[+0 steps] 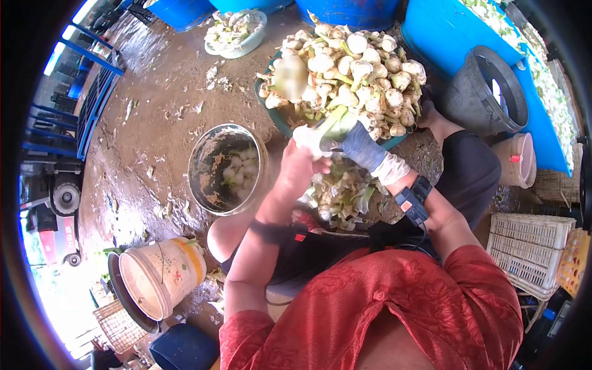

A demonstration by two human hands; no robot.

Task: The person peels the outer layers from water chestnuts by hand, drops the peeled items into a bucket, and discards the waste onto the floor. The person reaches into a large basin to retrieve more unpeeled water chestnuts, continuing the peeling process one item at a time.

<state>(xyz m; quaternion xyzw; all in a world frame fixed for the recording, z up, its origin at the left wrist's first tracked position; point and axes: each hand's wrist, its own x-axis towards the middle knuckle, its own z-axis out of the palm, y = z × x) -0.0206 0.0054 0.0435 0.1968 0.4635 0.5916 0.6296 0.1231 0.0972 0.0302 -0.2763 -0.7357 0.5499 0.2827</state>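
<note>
My left hand (300, 161) is closed round a white bulb (306, 137) that looks like fresh garlic. A pale green stalk (338, 123) runs up beside it, blurred. My right hand (361, 146), in a blue glove over a white one, is closed right against the bulb and stalk. A small dark edge shows at its fingers, and I cannot tell what it grips. Just beyond my hands, a round green tub (269, 110) is heaped with untrimmed bulbs (364, 68). Leaf and skin scraps (342, 191) lie below my hands.
Left of my hands stands a metal pot (195, 161) with white peeled bulbs (240, 169). A pale bucket (161, 277) lies tilted at lower left. Grey (459, 92) and pinkish (524, 161) buckets and a white crate (527, 253) stand right. A basin (262, 38) sits farther back on wet ground.
</note>
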